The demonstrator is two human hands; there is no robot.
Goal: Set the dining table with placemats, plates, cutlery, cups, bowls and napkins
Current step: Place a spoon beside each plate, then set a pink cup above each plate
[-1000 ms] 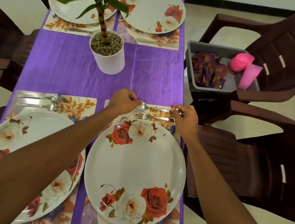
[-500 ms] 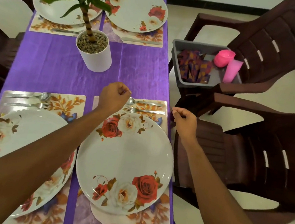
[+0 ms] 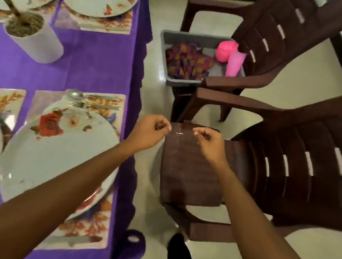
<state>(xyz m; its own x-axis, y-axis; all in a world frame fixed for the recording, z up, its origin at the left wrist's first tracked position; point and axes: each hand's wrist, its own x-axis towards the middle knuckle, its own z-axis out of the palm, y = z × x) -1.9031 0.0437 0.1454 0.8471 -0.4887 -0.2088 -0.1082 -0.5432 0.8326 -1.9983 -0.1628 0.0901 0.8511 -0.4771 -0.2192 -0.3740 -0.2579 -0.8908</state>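
Both grips [image 3: 148,132] beside table [image 3: 86,71], spoon [image 3: 75,94], fork [image 3: 76,103] leftward

L grip [image 3: 149,132]; R grip [image 3: 208,143]; both curled.

Four round floral plates [image 3: 61,159], four floral placemats [image 3: 92,233], two brown plastic chairs [image 3: 289,176], one grey tub [image 3: 180,82], one white potted plant [image 3: 38,46].

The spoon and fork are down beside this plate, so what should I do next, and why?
Probably reach the right hand forward to the grey bin on the far chair and take a patterned napkin. It and the left hand hover empty over the near chair; the near plate has its spoon and fork but no napkin.
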